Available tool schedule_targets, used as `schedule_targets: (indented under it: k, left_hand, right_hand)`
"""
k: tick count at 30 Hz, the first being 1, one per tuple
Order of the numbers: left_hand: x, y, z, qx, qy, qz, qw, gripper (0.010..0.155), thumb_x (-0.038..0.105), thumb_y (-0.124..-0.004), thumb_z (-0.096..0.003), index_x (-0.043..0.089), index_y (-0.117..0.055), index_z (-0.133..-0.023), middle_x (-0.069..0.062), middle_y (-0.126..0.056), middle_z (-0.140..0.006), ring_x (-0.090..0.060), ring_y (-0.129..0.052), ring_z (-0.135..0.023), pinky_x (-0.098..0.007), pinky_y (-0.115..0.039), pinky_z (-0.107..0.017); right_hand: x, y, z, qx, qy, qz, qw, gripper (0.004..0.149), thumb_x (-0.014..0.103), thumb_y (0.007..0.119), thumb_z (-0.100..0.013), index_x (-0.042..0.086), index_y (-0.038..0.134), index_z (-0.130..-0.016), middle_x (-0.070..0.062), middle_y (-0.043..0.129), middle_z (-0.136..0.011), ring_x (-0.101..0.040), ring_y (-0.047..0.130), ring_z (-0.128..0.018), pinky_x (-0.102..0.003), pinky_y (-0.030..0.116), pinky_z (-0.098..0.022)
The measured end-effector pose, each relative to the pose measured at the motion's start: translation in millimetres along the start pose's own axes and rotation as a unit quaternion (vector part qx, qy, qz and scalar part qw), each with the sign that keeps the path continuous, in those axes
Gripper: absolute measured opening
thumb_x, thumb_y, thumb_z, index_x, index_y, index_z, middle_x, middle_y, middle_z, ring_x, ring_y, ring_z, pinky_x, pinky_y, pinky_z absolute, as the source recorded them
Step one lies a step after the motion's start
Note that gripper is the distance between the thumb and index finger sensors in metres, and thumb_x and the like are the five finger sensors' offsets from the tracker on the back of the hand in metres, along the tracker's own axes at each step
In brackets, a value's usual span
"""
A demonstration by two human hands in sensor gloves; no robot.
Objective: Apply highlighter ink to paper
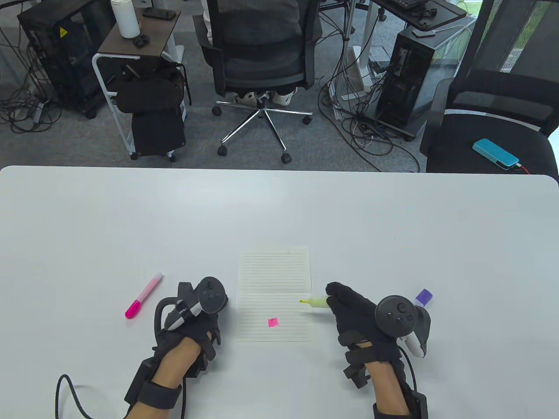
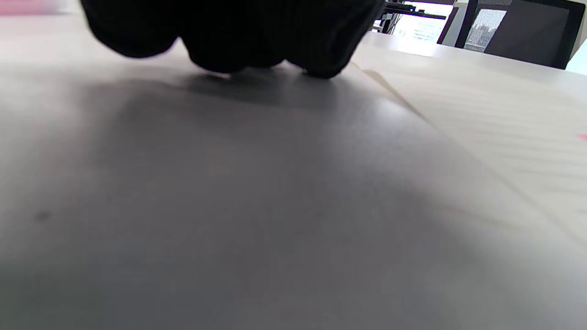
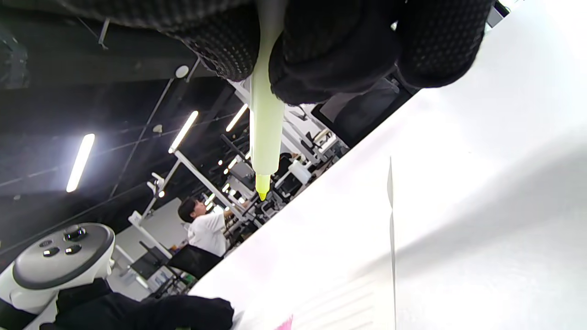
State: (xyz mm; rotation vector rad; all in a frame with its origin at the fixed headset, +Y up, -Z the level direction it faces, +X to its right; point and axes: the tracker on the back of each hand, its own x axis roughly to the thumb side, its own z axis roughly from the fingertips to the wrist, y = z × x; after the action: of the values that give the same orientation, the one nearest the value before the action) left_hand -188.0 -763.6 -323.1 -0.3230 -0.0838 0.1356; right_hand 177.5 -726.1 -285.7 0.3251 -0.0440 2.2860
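While the black-gloved right hand (image 1: pixel 349 310) pinches a pale yellow plastic highlighter (image 1: pixel 318 302), its chisel tip sits over the right edge of the cream lined sheet of paper (image 1: pixel 274 279), which lies flat on the smooth white table (image 1: pixel 87 227) with a crease across its middle and a small bright pink ink patch (image 1: pixel 273 322) low down. From overhead I cannot say whether tip and paper touch; the right wrist view shows the tip (image 3: pixel 262 189) lifted clear of the sheet, the knit, dotted fingertips (image 3: pixel 321 55) closed round the barrel. The black-gloved left hand (image 1: pixel 192 318) rests curled on the table just left of the paper, holding nothing that I can see (its wrist view shows only rounded knuckles (image 2: pixel 238 36) on the matt surface, beside the paper's edge). A slim pink highlighter (image 1: pixel 143 296) lies further left, and a purple cap (image 1: pixel 423 297) peeks from behind the right tracker.
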Motion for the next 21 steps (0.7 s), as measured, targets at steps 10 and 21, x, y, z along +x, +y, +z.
schedule_targets:
  k: [10, 21]
  left_hand:
    - [8.2, -6.0, -1.8, -0.012, 0.002, -0.034, 0.999, 0.07, 0.022, -0.084, -0.0411, 0.03, -0.053, -0.103, -0.008, -0.055, -0.109, -0.029, -0.072, -0.087, -0.044, -0.076, -0.056]
    - [7.4, -9.7, -1.0, -0.046, 0.002, -0.034, 0.998, 0.072, 0.032, -0.079, -0.0436, 0.03, -0.042, -0.106, -0.007, -0.041, -0.113, -0.035, -0.055, -0.098, -0.051, -0.064, -0.064]
  right_hand:
    - [4.6, 10.2, -2.2, 0.015, -0.005, 0.023, 1.0, 0.041, 0.033, 0.076, -0.064, 0.019, 0.073, -0.102, -0.016, 0.09, -0.074, -0.027, 0.091, -0.046, -0.057, 0.074, -0.057]
    - [5.2, 16.2, -4.2, 0.034, -0.001, 0.036, 0.999, 0.041, 0.033, 0.076, -0.064, 0.02, 0.073, -0.102, -0.015, 0.09, -0.075, -0.027, 0.091, -0.047, -0.057, 0.074, -0.057]
